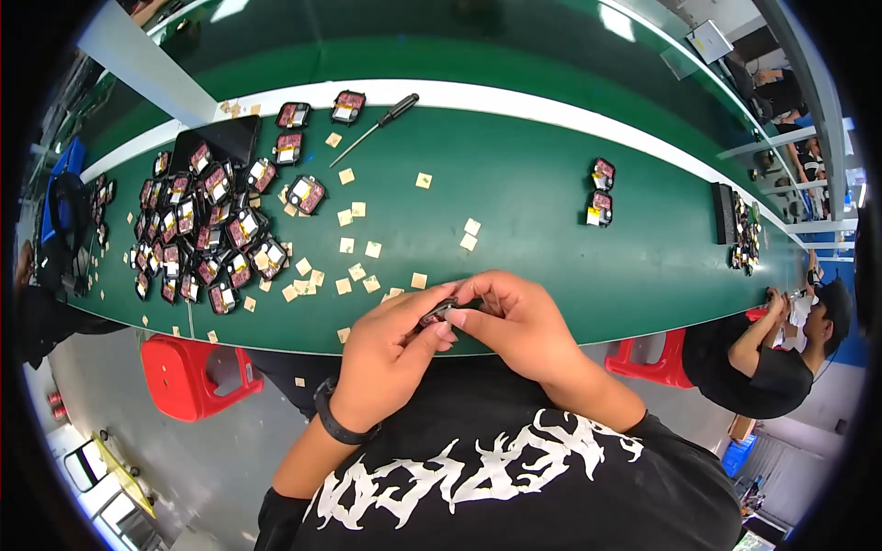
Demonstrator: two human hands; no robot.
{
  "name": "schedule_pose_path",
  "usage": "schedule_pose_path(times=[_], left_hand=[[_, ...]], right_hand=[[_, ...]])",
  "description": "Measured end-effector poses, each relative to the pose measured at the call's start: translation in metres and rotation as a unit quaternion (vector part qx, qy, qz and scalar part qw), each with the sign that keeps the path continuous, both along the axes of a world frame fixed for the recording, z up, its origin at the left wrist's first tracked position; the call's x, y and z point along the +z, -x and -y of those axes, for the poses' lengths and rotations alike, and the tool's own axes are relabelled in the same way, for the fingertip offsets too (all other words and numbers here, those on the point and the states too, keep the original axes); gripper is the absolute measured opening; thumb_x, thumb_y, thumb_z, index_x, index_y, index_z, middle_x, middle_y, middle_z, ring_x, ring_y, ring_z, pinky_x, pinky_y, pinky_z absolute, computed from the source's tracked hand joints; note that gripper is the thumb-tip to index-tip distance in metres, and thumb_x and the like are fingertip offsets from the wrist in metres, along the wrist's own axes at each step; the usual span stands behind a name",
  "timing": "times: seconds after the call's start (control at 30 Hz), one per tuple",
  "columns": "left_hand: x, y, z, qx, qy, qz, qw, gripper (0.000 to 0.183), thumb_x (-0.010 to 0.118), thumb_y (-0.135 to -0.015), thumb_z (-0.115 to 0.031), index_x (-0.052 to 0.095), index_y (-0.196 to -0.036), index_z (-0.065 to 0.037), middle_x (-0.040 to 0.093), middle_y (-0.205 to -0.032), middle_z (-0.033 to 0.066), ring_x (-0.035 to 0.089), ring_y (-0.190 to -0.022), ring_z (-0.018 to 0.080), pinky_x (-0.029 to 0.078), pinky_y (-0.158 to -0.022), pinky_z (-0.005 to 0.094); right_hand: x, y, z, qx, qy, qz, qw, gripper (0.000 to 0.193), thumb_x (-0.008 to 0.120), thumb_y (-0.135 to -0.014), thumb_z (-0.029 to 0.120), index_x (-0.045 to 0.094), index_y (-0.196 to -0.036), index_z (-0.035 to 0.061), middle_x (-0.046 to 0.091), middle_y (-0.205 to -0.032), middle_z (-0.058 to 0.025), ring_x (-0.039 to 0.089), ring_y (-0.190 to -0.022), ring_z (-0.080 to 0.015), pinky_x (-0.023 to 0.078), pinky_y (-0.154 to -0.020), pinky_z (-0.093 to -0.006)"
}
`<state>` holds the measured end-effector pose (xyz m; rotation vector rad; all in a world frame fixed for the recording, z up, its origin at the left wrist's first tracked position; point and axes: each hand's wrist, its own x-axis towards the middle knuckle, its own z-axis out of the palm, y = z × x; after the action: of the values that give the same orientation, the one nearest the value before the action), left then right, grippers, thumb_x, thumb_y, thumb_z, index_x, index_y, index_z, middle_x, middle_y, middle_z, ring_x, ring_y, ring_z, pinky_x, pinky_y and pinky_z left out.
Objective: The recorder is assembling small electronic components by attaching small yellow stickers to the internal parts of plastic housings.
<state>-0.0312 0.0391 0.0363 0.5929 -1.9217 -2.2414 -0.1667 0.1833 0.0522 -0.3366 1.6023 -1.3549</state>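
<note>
Both hands meet close to my body at the near edge of the green table (514, 266). Between the fingertips and thumbs of my left hand (386, 338) and my right hand (519, 323) is a small dark part (439, 312), mostly hidden by the fingers. Its exact kind does not show. Several small beige square pieces (356, 272) lie scattered just beyond and left of my hands. Farther left sits a heap of small black cases with reddish faces and white-and-yellow labels (219, 184).
A screwdriver (401, 106) lies at the back beside more black cases (348, 106). Two similar cases (602, 174) stand apart on the right. A dark tray (239, 138) is behind the heap. Red stools (188, 376) stand along the near side; a co-worker (763, 354) sits at right.
</note>
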Motion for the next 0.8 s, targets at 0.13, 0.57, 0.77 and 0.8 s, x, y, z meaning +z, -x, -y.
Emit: schedule_pose_path(times=[0.13, 0.57, 0.77, 0.8], left_hand=[[0.008, -0.004, 0.004, 0.012, 0.092, -0.013, 0.996, 0.034, 0.066, -0.096, 0.002, 0.067, -0.13, 0.003, 0.073, -0.098, 0.0129, 0.074, -0.082, 0.0174, 0.058, -0.074, 0.0288], [0.044, -0.024, 0.028, 0.082, -0.111, 0.009, 0.99, 0.045, 0.053, -0.1, 0.009, 0.054, -0.145, 0.009, 0.066, -0.121, 0.0185, 0.075, -0.103, 0.0246, 0.062, -0.088, 0.0304], [0.05, -0.031, 0.035, 0.057, -0.041, -0.069, 0.995, 0.061, 0.038, -0.087, 0.018, 0.053, -0.146, 0.008, 0.064, -0.123, 0.0196, 0.073, -0.108, 0.026, 0.06, -0.096, 0.0333], [0.05, -0.031, 0.036, 0.052, -0.026, -0.072, 0.996, 0.062, 0.039, -0.087, 0.018, 0.053, -0.146, 0.008, 0.063, -0.124, 0.0201, 0.073, -0.107, 0.0259, 0.059, -0.097, 0.0334]], right_hand=[[0.017, 0.001, -0.004, 0.026, 0.02, -0.046, 0.998, 0.015, 0.074, -0.098, 0.014, 0.069, -0.104, 0.0008, 0.062, -0.079, 0.0047, 0.048, -0.067, -0.0014, 0.039, -0.058, -0.0227], [-0.02, 0.108, -0.072, -0.166, -0.319, -0.632, 0.686, 0.048, 0.083, -0.089, 0.033, 0.068, -0.118, -0.0025, 0.064, -0.112, -0.0156, 0.064, -0.092, -0.0324, 0.053, -0.081, -0.0402], [-0.023, 0.111, -0.069, -0.1, -0.289, -0.633, 0.711, 0.051, 0.083, -0.088, 0.028, 0.066, -0.124, -0.0054, 0.063, -0.116, -0.0164, 0.065, -0.095, -0.0317, 0.054, -0.084, -0.0391], [-0.022, 0.11, -0.069, -0.083, -0.278, -0.628, 0.722, 0.051, 0.082, -0.088, 0.026, 0.065, -0.125, -0.0054, 0.062, -0.116, -0.0158, 0.065, -0.092, -0.0297, 0.054, -0.082, -0.0376]])
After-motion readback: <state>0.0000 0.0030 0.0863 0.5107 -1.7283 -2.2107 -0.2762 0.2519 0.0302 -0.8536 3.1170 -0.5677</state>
